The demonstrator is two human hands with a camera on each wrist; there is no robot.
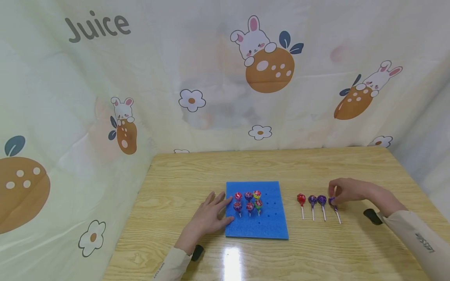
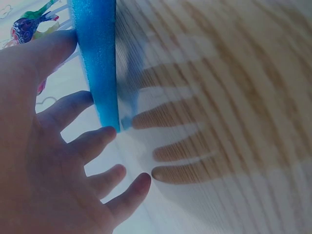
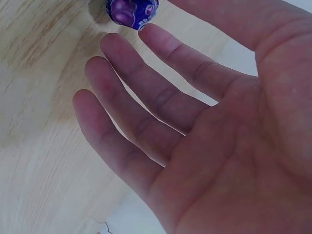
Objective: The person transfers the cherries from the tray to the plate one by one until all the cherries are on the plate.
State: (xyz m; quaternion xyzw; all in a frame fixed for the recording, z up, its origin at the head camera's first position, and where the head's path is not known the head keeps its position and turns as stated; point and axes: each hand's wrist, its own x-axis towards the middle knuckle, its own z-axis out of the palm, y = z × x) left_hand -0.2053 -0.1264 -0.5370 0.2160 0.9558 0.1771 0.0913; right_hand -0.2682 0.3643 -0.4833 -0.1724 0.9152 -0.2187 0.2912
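Observation:
My left hand (image 1: 210,214) rests with spread fingers at the left edge of a blue foam board (image 1: 246,229); in the left wrist view its thumb and fingertips lie against the board (image 2: 97,63). Several wrapped lollipops stand upright in the board, among them a yellow one (image 1: 257,194) and a green one (image 1: 258,203). To the right, my right hand (image 1: 351,191) pinches the head of a purple lollipop (image 1: 338,215) between thumb and index finger, its white stick pointing toward me. The purple wrapper (image 3: 132,10) shows at the index fingertip in the right wrist view.
Left of my right hand, a red lollipop (image 1: 301,198) and two purple lollipops, one here (image 1: 322,200), lie in a row on the wooden table (image 1: 183,171). Small holes dot the board's right part. A printed curtain (image 1: 218,117) hangs behind the table.

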